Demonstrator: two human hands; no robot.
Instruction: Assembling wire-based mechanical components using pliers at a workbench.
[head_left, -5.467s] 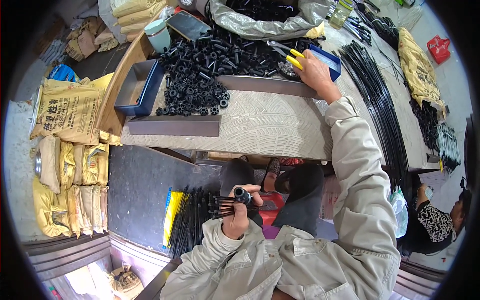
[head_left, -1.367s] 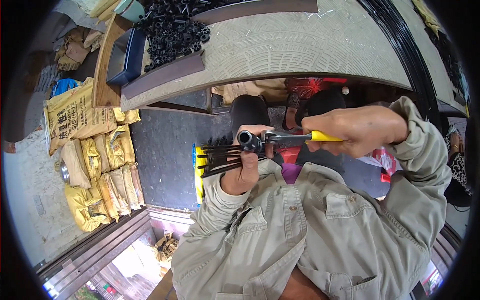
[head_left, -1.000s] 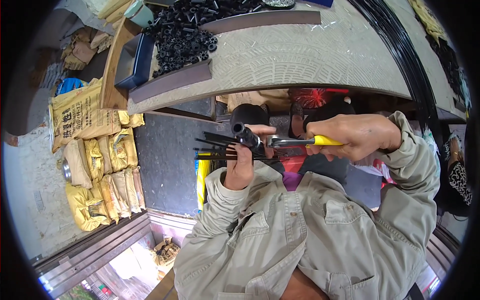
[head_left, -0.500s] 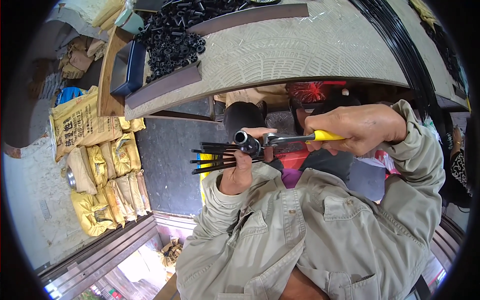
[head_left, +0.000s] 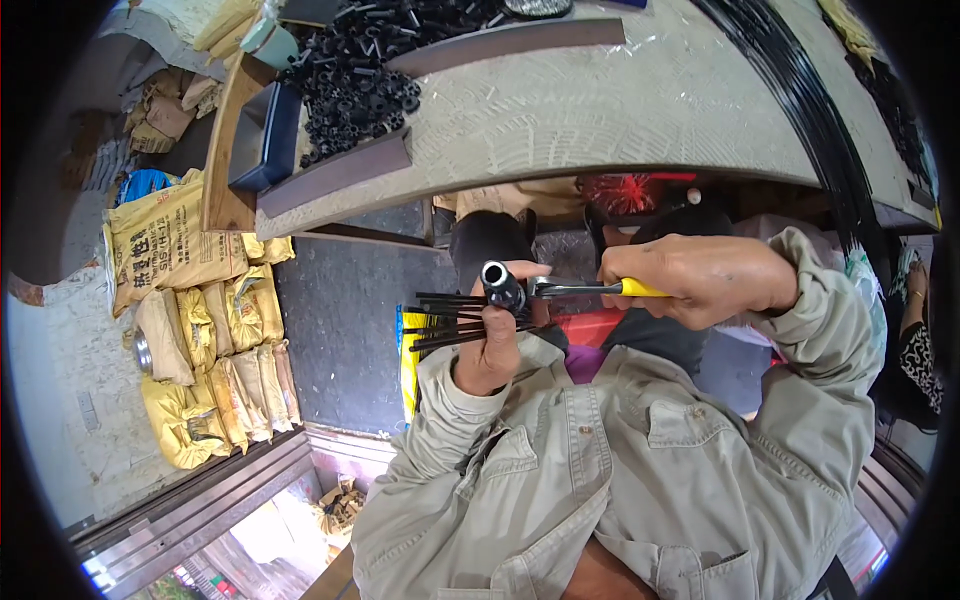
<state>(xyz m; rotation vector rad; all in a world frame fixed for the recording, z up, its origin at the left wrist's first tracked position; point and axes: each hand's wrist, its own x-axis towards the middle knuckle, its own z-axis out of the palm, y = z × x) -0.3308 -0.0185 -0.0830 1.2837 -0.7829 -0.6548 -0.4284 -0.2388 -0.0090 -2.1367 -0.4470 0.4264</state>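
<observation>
My left hand (head_left: pixel 488 355) is closed round a short black tube (head_left: pixel 503 290), its pale open end tilted up toward me. Several thin black rods (head_left: pixel 440 335) fan out to the left from behind that hand. In my right hand (head_left: pixel 705 275) are yellow-handled pliers (head_left: pixel 640 288), the fingers wrapped round the grip. Their metal head lies against the right side of the tube, beside my left fingertips. How the jaws meet the part is too small to tell.
Ahead stands a workbench (head_left: pixel 640 110) with a pile of small black parts (head_left: pixel 365 100), a dark blue box (head_left: pixel 265 140) and a long bundle of black rods (head_left: pixel 800 100). Yellow sacks (head_left: pixel 185 240) are stacked at the left. Another person's arm (head_left: pixel 915 300) shows at the far right.
Both hands, with the tube and the pliers, have shifted slightly to the right in the picture. My right wrist has turned a little, and the pliers stay at the tube. Both grips hold.
</observation>
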